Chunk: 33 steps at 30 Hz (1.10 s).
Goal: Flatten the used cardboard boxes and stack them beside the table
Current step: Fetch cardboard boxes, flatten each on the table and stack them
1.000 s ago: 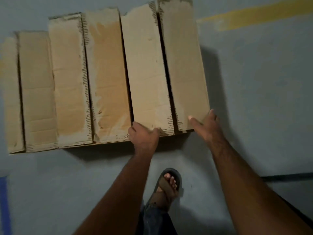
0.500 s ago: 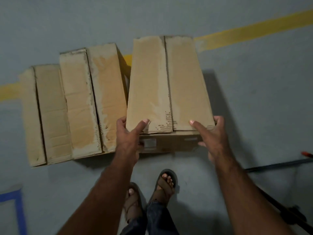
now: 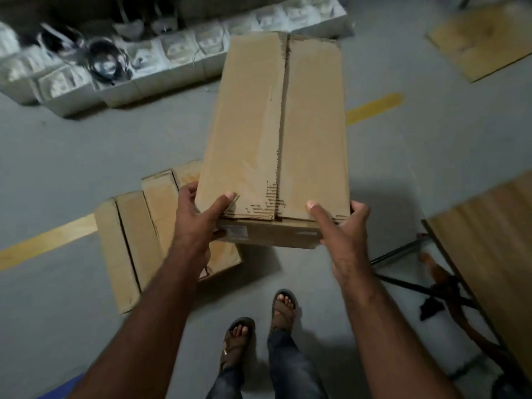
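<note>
A long brown cardboard box (image 3: 276, 133) is raised off the grey floor, its two top flaps closed along a middle seam. My left hand (image 3: 198, 217) grips its near left corner, thumb on top. My right hand (image 3: 339, 226) grips the near right corner the same way. Below and to the left, flattened cardboard (image 3: 135, 243) lies on the floor across a yellow line. The wooden table (image 3: 489, 240) stands at the right edge.
White boxes (image 3: 161, 61) with cables and packed items line the far side. Another cardboard sheet (image 3: 483, 38) lies at the top right. Dark metal table legs (image 3: 417, 286) spread over the floor at right. My sandalled feet (image 3: 259, 326) stand just behind the box.
Both hands have taken hold of the right-hand box and lifted it off the floor, away from the other cardboard. The view has tilted up, showing the white boxes and the table.
</note>
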### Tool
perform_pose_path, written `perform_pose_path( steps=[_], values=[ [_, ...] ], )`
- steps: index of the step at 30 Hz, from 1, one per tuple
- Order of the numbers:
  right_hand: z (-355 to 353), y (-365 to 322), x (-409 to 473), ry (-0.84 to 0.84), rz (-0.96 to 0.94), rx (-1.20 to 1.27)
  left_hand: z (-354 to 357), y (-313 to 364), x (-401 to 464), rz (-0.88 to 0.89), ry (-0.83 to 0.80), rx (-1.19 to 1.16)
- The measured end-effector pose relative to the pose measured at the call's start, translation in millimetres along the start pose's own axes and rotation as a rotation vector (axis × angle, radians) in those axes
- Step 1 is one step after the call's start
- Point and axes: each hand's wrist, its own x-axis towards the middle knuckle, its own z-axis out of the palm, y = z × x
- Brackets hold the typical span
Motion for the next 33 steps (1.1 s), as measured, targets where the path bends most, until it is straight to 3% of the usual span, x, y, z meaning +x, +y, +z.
perform_pose_path(
  steps=[7, 15, 26, 33],
  values=[
    [-89.5, -75.0, -116.7, 0.193, -0.14, 0.157, -3.6, 86.0, -108.2, 0.178, -0.205, -0.02],
    [-233.4, -68.8, -231.2, 0.532, -0.157, 0.318, 74.5, 110.2, -230.3, 0.303, -0.609, 0.028],
    [-418.5, 57.3, -347.0, 0.95, -0.059, 0.495, 219.5, 24.2, -418.0, 0.308, -1.081, 0.186],
    [-522.2, 164.9, -353.6, 0.986, 0.098, 0.56, 298.3, -61.3, -500.5, 0.225, -1.175, 0.305]
  ],
)
